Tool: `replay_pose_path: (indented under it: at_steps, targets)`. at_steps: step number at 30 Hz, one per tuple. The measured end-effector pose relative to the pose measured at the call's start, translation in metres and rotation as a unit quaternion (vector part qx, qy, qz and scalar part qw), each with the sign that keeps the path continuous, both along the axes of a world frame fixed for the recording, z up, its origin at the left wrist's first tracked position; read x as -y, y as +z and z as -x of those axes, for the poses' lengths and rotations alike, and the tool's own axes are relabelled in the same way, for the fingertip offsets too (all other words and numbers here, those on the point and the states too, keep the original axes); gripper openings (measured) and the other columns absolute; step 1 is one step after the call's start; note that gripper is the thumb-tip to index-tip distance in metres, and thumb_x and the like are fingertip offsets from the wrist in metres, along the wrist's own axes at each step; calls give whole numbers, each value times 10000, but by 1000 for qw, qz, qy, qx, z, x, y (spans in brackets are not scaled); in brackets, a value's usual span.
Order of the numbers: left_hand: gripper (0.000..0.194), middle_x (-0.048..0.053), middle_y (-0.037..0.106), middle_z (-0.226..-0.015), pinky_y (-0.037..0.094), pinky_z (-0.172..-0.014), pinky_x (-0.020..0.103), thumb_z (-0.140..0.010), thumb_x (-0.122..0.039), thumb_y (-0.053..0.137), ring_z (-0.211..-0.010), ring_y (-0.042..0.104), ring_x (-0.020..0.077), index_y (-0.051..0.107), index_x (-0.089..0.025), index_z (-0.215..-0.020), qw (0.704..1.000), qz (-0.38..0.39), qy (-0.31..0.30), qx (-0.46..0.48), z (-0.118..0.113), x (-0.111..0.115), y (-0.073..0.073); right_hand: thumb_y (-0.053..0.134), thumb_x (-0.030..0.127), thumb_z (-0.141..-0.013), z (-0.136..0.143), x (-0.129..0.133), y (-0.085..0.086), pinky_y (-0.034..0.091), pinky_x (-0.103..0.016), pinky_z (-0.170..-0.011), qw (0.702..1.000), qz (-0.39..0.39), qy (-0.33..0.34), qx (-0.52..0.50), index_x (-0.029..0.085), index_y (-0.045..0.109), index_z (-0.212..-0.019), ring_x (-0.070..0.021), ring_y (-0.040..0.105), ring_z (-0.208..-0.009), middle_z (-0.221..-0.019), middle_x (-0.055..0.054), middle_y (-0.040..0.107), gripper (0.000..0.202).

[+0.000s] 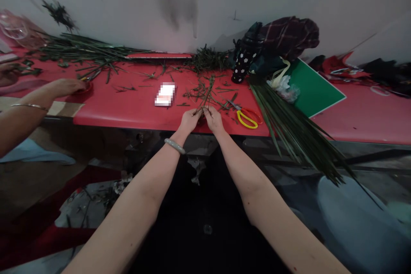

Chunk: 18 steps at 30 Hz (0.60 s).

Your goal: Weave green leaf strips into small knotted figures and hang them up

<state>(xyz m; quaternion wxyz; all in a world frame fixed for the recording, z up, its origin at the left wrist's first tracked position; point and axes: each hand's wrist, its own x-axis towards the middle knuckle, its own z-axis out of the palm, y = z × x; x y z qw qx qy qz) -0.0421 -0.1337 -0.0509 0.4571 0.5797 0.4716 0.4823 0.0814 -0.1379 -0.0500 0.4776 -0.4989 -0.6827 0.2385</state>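
Note:
Close together at the front edge of the red table (128, 109), my left hand (189, 120) and my right hand (213, 119) both pinch thin green plant stems (208, 93). The stems point away from me over the tabletop, and the fingers partly hide their near ends. Loose green clippings lie around them. Just right of my right hand rest scissors (246, 118) with yellow and orange handles, their blades pointing to the far left. A phone (165, 94) with a blurred screen lies beyond my left hand.
Long green leaves (289, 124) overhang the table edge at the right, beside a green board (313, 87). A black flowered tumbler (244, 58) stands behind. Cut stems (86, 48) line the back left. A co-worker's hand (66, 87) is at the left.

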Motion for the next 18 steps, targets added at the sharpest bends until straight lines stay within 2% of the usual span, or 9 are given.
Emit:
replay_pose_path:
  at_steps: [8, 18]
  targets:
    - [259, 18, 587, -629, 386, -514, 221, -745, -357, 522, -507, 469, 91, 621, -118, -745, 1000, 27, 3, -10, 0, 3, 8, 353, 389, -841, 0, -1, 0, 427, -258, -705, 1000, -2, 14, -6, 185, 524, -747, -135, 514, -712, -737, -30, 542, 283]
    - [335, 2, 556, -623, 389, -533, 212, -729, -436, 531, -547, 464, 86, 610, -110, -744, 999, 15, -36, 27, 2, 1, 2, 378, 462, -819, 1, -4, -2, 433, -282, -722, 996, 57, 40, -57, 192, 572, -826, -152, 556, -741, -784, -28, 608, 332]
